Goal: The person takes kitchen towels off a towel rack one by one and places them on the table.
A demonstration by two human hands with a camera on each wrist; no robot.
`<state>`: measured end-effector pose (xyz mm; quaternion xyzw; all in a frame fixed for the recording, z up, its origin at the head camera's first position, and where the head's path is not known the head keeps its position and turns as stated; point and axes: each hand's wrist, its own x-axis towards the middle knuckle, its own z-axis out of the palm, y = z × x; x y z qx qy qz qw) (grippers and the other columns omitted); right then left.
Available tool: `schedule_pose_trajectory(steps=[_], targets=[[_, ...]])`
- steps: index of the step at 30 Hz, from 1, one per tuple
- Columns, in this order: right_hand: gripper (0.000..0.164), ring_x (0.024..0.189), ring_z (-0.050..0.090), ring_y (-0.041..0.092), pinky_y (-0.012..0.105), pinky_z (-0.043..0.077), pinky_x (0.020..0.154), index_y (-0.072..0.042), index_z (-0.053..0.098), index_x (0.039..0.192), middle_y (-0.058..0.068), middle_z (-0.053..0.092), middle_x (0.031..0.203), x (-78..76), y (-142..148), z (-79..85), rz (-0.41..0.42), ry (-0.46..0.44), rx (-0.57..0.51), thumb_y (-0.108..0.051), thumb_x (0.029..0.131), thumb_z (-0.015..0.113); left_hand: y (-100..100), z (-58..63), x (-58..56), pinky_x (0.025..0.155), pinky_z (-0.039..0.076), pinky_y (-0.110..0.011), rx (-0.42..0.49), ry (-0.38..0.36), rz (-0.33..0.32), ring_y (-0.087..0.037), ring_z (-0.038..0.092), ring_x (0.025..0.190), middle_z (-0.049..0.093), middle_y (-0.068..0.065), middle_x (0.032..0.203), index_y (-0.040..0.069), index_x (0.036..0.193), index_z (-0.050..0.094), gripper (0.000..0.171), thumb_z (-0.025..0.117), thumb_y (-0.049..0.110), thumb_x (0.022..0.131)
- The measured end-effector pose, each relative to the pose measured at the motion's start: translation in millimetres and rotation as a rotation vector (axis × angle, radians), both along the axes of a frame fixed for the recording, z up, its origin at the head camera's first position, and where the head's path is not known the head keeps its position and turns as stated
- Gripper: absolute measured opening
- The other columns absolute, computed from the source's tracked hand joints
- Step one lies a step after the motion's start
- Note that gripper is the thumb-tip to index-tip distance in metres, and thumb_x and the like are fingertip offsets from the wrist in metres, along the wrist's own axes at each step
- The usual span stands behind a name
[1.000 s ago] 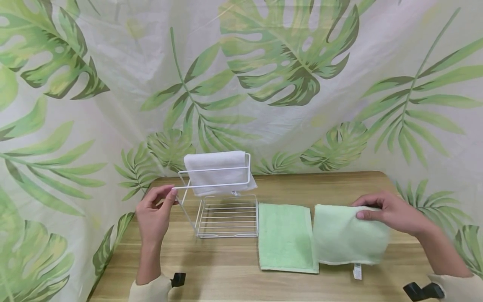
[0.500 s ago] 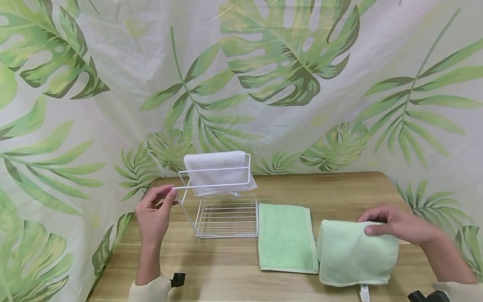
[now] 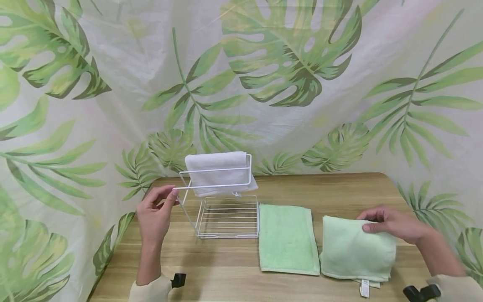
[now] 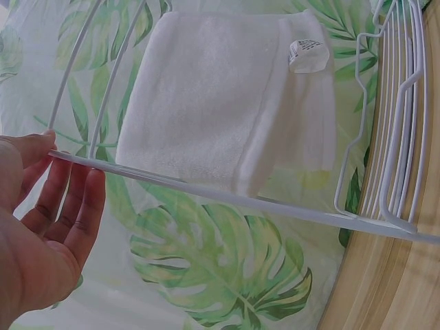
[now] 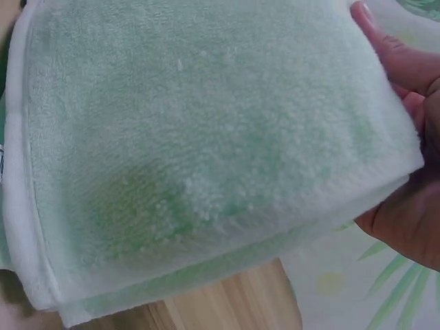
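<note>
A white wire rack [image 4: 302, 212] is being pinched at its upper near-left corner between the thumb and fingers of the left hand [image 3: 154, 214]. Just to the right of that hand, a folded white towel [image 3: 216, 162] is being borne by the rack's upper tier, its small label being shown at the lower edge. A folded pale green towel [image 3: 356, 253] is being gripped along its top edge by the right hand [image 3: 398, 224], thumb on the near side; a white tag [image 3: 364, 288] is being left dangling below. Whether its lower edge is being supported by the wood-grain table [image 3: 222, 270] cannot be told. Between the hands, nearer the right, a brighter green towel [image 3: 288, 239] is being kept flat on the table, just beside the rack. Beyond both hands, a leaf-printed curtain [image 3: 279, 134] is being seen.
</note>
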<state>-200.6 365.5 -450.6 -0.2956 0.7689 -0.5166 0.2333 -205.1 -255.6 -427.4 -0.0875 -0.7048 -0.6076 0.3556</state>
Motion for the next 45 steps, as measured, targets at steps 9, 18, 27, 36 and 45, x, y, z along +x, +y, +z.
schedule_pose_trajectory(steps=[9, 18, 27, 36, 45], targets=[[0.018, 0.096, 0.069, 0.004, 0.021, 0.059, 0.083, 0.001, 0.073, 0.120, -0.008, 0.077, 0.104, -16.1, 4, -9.9, -0.084, 0.071, 0.048, -0.001, 0.107, 0.059, -1, -1.3, -0.9, 0.065, 0.065, -0.016, 0.010, -0.008, 0.004, -0.005, 0.073, 0.074, 0.077, 0.003, 0.093, -0.016, 0.109, 0.074, 0.016, 0.075, -0.008, 0.095], [0.026, 0.094, 0.072, 0.004, 0.027, 0.064, 0.075, -0.002, 0.075, 0.116, -0.001, 0.080, 0.105, -8.7, 0, 7.4, 0.126, 0.053, -0.080, 0.012, 0.101, 0.059, 0, 1.2, -0.3, 0.065, 0.066, -0.017, 0.003, -0.011, 0.013, -0.005, 0.073, 0.074, 0.076, 0.000, 0.093, -0.015, 0.109, 0.075, 0.015, 0.075, -0.006, 0.096], [0.026, 0.093, 0.071, 0.005, 0.026, 0.063, 0.076, -0.005, 0.075, 0.116, 0.004, 0.079, 0.102, -6.1, -6, 11.3, 0.151, 0.096, -0.029, 0.011, 0.102, 0.059, -1, 1.2, -0.4, 0.065, 0.065, -0.016, 0.006, -0.007, 0.012, -0.005, 0.073, 0.074, 0.077, -0.003, 0.093, -0.015, 0.109, 0.075, 0.016, 0.075, -0.007, 0.096], [0.012, 0.087, 0.065, 0.000, 0.019, 0.055, 0.073, -0.011, 0.077, 0.113, -0.002, 0.078, 0.101, -25.2, -14, -24.4, -0.150, 0.287, 0.205, -0.010, 0.106, 0.067, 0, -1.2, -0.1, 0.064, 0.065, -0.016, 0.015, -0.010, 0.010, -0.005, 0.073, 0.072, 0.077, 0.009, 0.092, -0.016, 0.108, 0.074, 0.015, 0.075, -0.007, 0.096], [0.009, 0.089, 0.066, 0.002, 0.020, 0.056, 0.076, -0.013, 0.080, 0.108, -0.002, 0.079, 0.101, -41.3, -25, -39.1, -0.294, 0.384, 0.299, -0.013, 0.103, 0.073, -1, -1.0, -0.6, 0.065, 0.065, -0.015, 0.002, -0.011, 0.015, -0.004, 0.073, 0.072, 0.077, 0.010, 0.093, -0.017, 0.109, 0.073, 0.017, 0.076, -0.006, 0.096]])
